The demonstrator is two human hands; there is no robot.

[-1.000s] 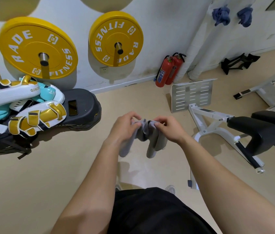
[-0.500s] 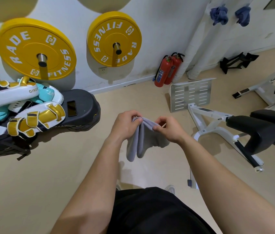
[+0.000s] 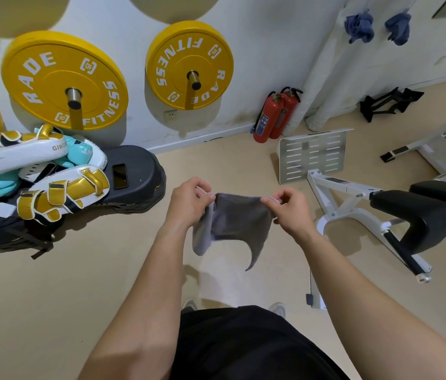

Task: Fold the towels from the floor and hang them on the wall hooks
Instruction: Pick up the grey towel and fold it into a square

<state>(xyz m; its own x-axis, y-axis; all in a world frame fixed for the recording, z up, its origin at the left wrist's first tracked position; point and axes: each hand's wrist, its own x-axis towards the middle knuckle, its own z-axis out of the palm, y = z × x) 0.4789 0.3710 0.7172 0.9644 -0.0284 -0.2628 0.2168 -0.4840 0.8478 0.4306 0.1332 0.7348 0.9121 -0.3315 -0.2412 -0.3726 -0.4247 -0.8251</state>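
Note:
A small grey towel (image 3: 239,219) hangs in the air in front of me, stretched along its top edge between both hands. My left hand (image 3: 189,202) pinches its left top corner, where a folded layer hangs down. My right hand (image 3: 289,209) pinches the right top corner. The towel's lower right corner dangles to a point above the floor. Two blue towels (image 3: 359,27) (image 3: 398,27) hang bunched on the wall at the upper right.
Yellow weight plates (image 3: 189,64) are mounted on the wall. Boxing pads (image 3: 60,192) lie on a black stepper with a phone (image 3: 120,176) at left. Two red fire extinguishers (image 3: 270,119) stand by the wall. A white bench frame with a black pad (image 3: 419,215) is at right.
My hands have moved apart, spreading the bunched towel open along its top edge. The towel now hangs as a wider sheet instead of narrow folds.

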